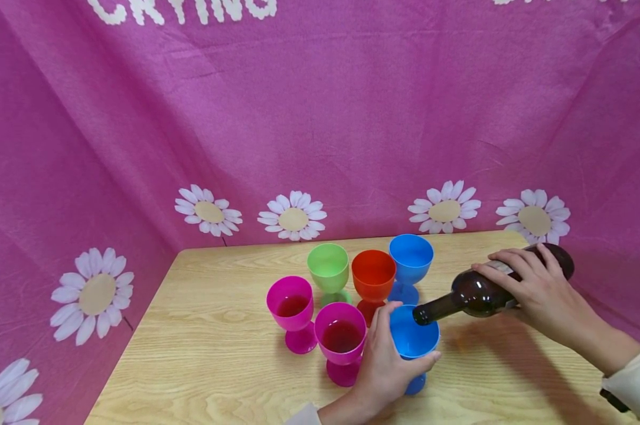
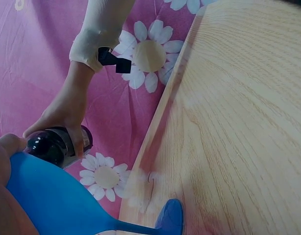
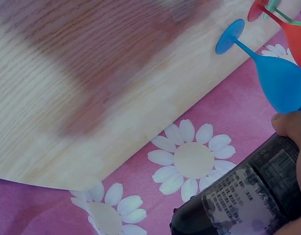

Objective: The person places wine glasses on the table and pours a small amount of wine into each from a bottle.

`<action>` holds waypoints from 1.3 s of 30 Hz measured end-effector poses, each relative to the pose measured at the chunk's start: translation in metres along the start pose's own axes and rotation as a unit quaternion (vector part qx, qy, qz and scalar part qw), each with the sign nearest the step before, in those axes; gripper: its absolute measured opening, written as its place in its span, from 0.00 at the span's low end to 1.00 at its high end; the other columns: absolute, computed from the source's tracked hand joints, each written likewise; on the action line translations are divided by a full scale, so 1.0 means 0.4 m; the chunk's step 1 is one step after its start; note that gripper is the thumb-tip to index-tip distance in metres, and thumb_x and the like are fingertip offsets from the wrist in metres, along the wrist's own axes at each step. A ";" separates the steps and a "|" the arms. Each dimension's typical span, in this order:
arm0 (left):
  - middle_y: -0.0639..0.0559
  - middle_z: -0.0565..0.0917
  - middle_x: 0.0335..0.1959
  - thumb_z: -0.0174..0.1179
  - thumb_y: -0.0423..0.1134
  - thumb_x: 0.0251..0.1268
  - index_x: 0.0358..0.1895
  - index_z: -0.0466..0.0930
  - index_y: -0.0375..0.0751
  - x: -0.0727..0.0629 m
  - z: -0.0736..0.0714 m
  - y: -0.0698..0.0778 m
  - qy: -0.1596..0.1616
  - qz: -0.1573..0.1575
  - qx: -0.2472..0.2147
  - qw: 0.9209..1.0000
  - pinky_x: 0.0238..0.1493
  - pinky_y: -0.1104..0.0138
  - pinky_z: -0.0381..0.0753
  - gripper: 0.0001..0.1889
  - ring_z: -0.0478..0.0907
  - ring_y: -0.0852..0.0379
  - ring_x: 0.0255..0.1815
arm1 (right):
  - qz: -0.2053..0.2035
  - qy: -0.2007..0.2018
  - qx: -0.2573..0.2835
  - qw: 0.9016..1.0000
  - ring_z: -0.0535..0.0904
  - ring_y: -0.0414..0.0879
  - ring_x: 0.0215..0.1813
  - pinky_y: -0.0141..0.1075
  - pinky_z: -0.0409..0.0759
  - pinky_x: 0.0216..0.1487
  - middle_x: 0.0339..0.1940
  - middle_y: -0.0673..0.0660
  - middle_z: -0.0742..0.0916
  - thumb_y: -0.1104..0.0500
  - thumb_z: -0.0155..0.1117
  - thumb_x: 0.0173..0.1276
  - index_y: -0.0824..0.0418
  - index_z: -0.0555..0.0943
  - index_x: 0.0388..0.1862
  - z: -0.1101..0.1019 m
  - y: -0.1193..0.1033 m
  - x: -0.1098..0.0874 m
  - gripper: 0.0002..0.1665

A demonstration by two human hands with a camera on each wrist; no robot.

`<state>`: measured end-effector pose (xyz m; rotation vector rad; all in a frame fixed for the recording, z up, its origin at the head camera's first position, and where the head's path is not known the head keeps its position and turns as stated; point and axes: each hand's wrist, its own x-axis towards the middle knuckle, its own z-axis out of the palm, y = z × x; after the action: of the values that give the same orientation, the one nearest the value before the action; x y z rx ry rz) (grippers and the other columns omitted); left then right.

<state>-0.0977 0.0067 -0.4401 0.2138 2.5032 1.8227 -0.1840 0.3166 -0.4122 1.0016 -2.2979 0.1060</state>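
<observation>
My left hand [image 1: 381, 366] grips the bowl of the front blue goblet [image 1: 411, 337], thumb on the near side and fingers on the far side. In my right hand [image 1: 538, 289] is a dark glass wine bottle [image 1: 479, 295], tilted with its neck down to the left. Its mouth is over the goblet's opening; whether liquid is flowing I cannot tell. The left wrist view has the goblet's blue bowl [image 2: 67, 196] up close. A printed label [image 3: 243, 200] on the bottle shows in the right wrist view.
Two pink goblets, one nearer [image 1: 341, 336] and one farther left [image 1: 290, 304], hold dark red liquid. Behind stand a green goblet [image 1: 327, 265], a red goblet [image 1: 373, 274] and another blue goblet [image 1: 410, 260]. The wooden table [image 1: 208, 342] meets a pink flowered cloth [image 1: 320, 118] at its back.
</observation>
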 end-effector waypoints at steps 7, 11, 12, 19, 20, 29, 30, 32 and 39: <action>0.58 0.73 0.64 0.80 0.47 0.52 0.70 0.63 0.59 0.002 0.001 0.000 0.001 0.002 0.002 1.000 0.54 0.59 0.84 0.44 0.70 0.54 0.67 | -0.003 0.003 -0.009 1.000 0.74 0.64 0.60 0.76 0.58 0.68 0.57 0.65 0.81 0.28 0.54 0.59 0.48 0.77 0.70 -0.005 -0.001 0.005 0.44; 0.58 0.73 0.64 0.80 0.47 0.52 0.70 0.63 0.60 0.001 0.000 0.000 0.000 0.002 0.001 1.000 0.54 0.60 0.83 0.44 0.70 0.54 0.67 | -0.006 0.006 -0.013 1.000 0.75 0.66 0.59 0.76 0.56 0.70 0.57 0.64 0.81 0.27 0.52 0.63 0.47 0.77 0.70 -0.009 -0.002 0.009 0.43; 0.58 0.73 0.64 0.80 0.47 0.52 0.70 0.62 0.60 0.001 0.000 0.000 0.000 0.003 0.000 1.000 0.54 0.60 0.83 0.44 0.70 0.54 0.67 | -0.007 0.008 -0.015 1.000 0.75 0.66 0.58 0.76 0.56 0.69 0.57 0.64 0.81 0.25 0.48 0.66 0.47 0.78 0.70 -0.010 -0.003 0.010 0.43; 0.59 0.73 0.64 0.80 0.48 0.52 0.70 0.62 0.61 -0.003 0.000 0.001 0.001 0.002 -0.002 1.000 0.56 0.59 0.83 0.44 0.70 0.54 0.67 | -0.012 0.020 -0.025 0.999 0.76 0.67 0.56 0.78 0.61 0.62 0.56 0.64 0.82 0.24 0.28 0.76 0.47 0.78 0.69 -0.014 -0.009 0.019 0.45; 0.59 0.73 0.65 0.80 0.48 0.52 0.70 0.62 0.61 -0.003 0.000 0.002 0.001 0.003 -0.002 1.000 0.56 0.59 0.83 0.44 0.70 0.55 0.67 | -0.013 0.022 -0.025 0.999 0.76 0.67 0.56 0.78 0.61 0.61 0.56 0.64 0.82 0.24 0.28 0.76 0.47 0.78 0.69 -0.014 -0.009 0.019 0.45; 0.58 0.73 0.64 0.80 0.47 0.52 0.70 0.63 0.59 0.000 0.001 0.004 0.003 0.008 0.004 1.000 0.59 0.52 0.82 0.43 0.69 0.54 0.68 | -0.014 0.014 -0.025 1.000 0.76 0.67 0.56 0.78 0.63 0.57 0.56 0.63 0.81 0.24 0.28 0.75 0.47 0.78 0.69 -0.017 -0.006 0.018 0.45; 0.58 0.73 0.64 0.80 0.47 0.52 0.70 0.63 0.59 0.000 0.001 0.003 0.003 0.008 0.004 1.000 0.59 0.51 0.82 0.43 0.69 0.54 0.68 | -0.014 0.013 -0.024 1.000 0.76 0.67 0.56 0.78 0.63 0.57 0.56 0.63 0.81 0.24 0.28 0.76 0.46 0.78 0.69 -0.018 -0.006 0.019 0.45; 0.58 0.73 0.64 0.80 0.47 0.52 0.70 0.63 0.59 0.001 0.002 0.003 0.003 0.007 0.005 1.000 0.60 0.50 0.82 0.43 0.69 0.54 0.68 | -0.015 0.012 -0.025 1.000 0.76 0.66 0.56 0.77 0.63 0.57 0.55 0.63 0.81 0.24 0.28 0.76 0.46 0.78 0.69 -0.019 -0.006 0.019 0.44; 0.60 0.73 0.64 0.80 0.48 0.52 0.70 0.63 0.61 -0.001 0.003 0.001 0.004 0.003 0.005 1.000 0.60 0.51 0.81 0.43 0.69 0.56 0.68 | -0.014 0.008 -0.023 1.000 0.76 0.67 0.55 0.77 0.63 0.56 0.55 0.64 0.81 0.27 0.25 0.79 0.46 0.78 0.69 -0.019 -0.004 0.018 0.43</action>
<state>-0.0970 0.0079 -0.4402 0.2148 2.5192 1.8182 -0.1827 0.3131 -0.4021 1.0065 -2.2608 0.0501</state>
